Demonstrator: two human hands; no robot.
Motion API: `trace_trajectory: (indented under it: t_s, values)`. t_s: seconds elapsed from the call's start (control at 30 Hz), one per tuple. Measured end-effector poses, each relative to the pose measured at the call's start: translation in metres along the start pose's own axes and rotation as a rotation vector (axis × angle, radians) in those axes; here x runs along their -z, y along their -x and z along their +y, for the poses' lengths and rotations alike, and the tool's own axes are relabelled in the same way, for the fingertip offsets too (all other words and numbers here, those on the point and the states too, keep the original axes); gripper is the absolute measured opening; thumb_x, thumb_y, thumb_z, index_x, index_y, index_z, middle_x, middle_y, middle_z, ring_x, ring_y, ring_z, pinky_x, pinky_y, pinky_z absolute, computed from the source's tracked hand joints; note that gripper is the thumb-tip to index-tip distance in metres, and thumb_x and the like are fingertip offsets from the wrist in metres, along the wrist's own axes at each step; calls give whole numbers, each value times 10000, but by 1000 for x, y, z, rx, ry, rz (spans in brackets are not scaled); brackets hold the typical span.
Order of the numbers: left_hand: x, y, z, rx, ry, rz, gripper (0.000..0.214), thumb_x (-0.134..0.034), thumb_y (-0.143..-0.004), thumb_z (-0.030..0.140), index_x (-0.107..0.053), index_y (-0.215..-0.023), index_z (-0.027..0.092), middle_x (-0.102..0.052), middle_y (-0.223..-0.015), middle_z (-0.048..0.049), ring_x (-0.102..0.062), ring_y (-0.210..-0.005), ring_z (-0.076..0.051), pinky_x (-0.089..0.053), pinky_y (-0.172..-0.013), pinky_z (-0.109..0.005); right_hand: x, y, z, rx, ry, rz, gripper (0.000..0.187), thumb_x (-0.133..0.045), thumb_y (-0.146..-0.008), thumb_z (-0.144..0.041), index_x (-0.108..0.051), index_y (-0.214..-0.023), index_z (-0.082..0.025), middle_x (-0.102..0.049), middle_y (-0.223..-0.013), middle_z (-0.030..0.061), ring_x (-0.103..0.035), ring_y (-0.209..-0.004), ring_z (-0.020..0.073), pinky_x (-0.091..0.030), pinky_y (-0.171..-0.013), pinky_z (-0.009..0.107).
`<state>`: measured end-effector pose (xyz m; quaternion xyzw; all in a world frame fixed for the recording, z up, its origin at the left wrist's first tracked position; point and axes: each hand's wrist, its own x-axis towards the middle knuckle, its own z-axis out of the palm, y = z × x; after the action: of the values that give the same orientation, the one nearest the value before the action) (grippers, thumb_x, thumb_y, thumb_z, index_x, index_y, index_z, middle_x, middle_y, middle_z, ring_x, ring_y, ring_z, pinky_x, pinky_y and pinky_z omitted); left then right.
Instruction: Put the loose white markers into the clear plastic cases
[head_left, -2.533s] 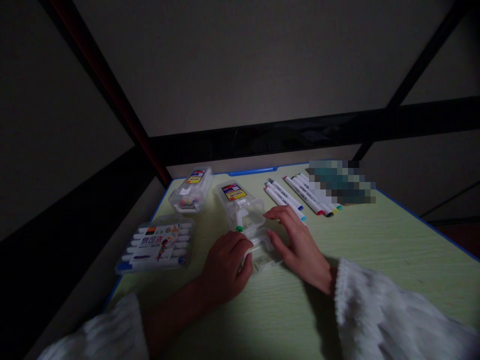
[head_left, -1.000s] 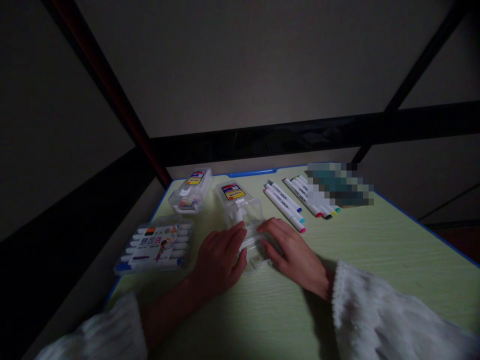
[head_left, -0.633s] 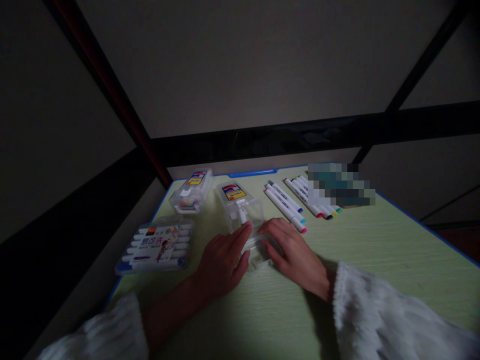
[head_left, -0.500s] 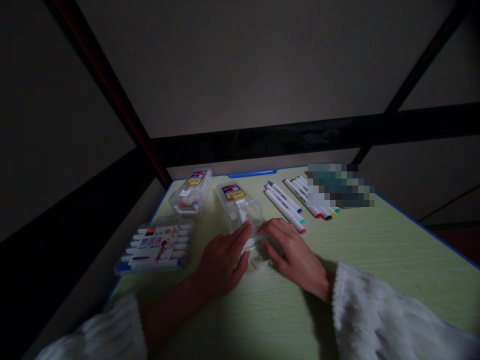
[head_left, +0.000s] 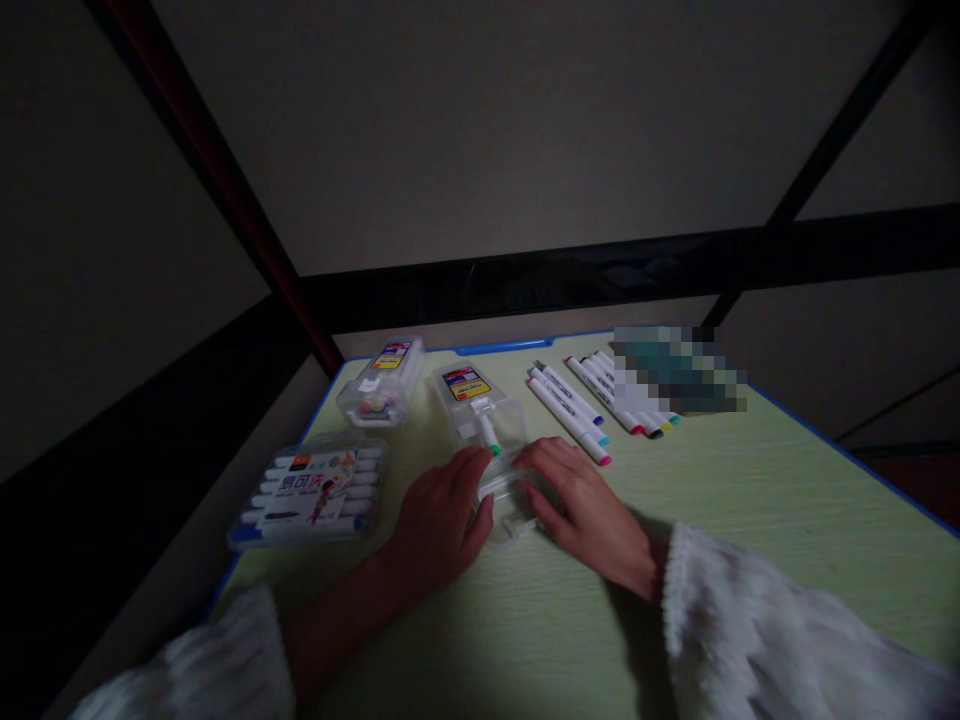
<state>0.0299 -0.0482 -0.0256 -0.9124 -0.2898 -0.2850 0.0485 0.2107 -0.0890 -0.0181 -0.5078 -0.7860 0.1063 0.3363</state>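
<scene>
A clear plastic marker case [head_left: 466, 395] with a yellow, blue and red label lies in front of me, its clear lid [head_left: 510, 518] folded open towards me. Inside rests one white marker [head_left: 488, 432] with a green end facing me. My left hand [head_left: 442, 515] grips the left edge of the case near the lid, thumb and fingers bent around it. On the opposite side my right hand [head_left: 581, 505] holds the right edge, fingers curled over it. Right of the case lie loose white markers [head_left: 566, 418] with blue, turquoise and pink ends.
More loose markers [head_left: 619, 400] with coloured ends lie further right, beside a blurred teal object [head_left: 679, 370]. At the left are a second clear case [head_left: 382, 385] and a flat marker pack [head_left: 311, 490]. The pale green table [head_left: 750, 500] has a blue rim.
My left fingers have drawn back from the case opening and bent, uncovering the marker's green end. My right hand has hardly moved.
</scene>
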Motion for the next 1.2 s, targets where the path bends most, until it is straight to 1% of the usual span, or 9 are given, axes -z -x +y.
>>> trace_trajectory:
  t_s: [0.13, 0.3, 0.4, 0.47, 0.63, 0.93, 1.07, 1.2]
  values:
    - [-2, 1, -1, 28, 56, -18, 369, -400, -840, 186, -377, -1203, 123, -607, -1100, -139, -627, -890, -231, -525, -747, -356, 0, 0, -1, 51, -28, 16, 147, -404, -837, -112, -532, -901, -147, -572, -873, 90, -488, -859, 235, -416, -746, 402]
    - [-1, 0, 0, 65, 143, -82, 427, -401, -842, 179, -344, -1260, 115, -634, -1049, -119, -630, -715, -178, -515, -642, -299, 1, 1, -1, 120, -71, 16, 171, -408, -850, -116, -544, -945, -156, -592, -921, 93, -504, -893, 227, -424, -778, 405]
    - [-2, 1, 0, 79, 177, -100, 458, -398, -837, 173, -329, -1286, 118, -635, -1035, -110, -615, -669, -159, -494, -596, -272, 2, 1, -1, 151, -85, 26, 193, -412, -849, -109, -547, -976, -164, -605, -948, 95, -514, -931, 224, -429, -798, 403]
    - [-3, 1, -1, 92, 197, -103, 477, -398, -830, 173, -325, -1299, 128, -643, -983, -91, -602, -644, -150, -483, -584, -261, 2, 1, -1, 159, -76, 27, 198, -412, -850, -109, -555, -974, -166, -612, -978, 101, -518, -951, 226, -432, -808, 406]
    - [-5, 2, -2, 127, 221, -123, 480, -387, -827, 179, -333, -1302, 137, -637, -865, -52, -563, -593, -137, -480, -607, -270, 1, 1, 0, 124, -46, 33, 207, -408, -852, -121, -578, -964, -164, -624, -1023, 108, -530, -964, 230, -443, -808, 415]
    - [-3, 2, -1, 122, 219, -133, 464, -383, -825, 167, -347, -1283, 101, -609, -783, -39, -518, -547, -128, -479, -625, -281, 1, 1, 1, 81, -28, 35, 196, -414, -846, -121, -577, -952, -151, -619, -1069, 128, -531, -991, 239, -445, -826, 428]
    - [-5, 3, -2, 128, 222, -145, 471, -382, -830, 174, -331, -1296, 128, -602, -770, -22, -523, -564, -128, -481, -654, -288, 1, 1, 1, 77, -26, 29, 215, -415, -841, -115, -580, -970, -165, -619, -1071, 113, -530, -999, 231, -444, -832, 426]
    - [-5, 3, -2, 120, 225, -126, 465, -380, -827, 170, -340, -1289, 128, -601, -761, -22, -534, -580, -135, -482, -663, -293, 1, 1, 1, 83, -24, 19, 209, -426, -833, -107, -577, -969, -159, -618, -1076, 118, -528, -1010, 230, -445, -836, 422]
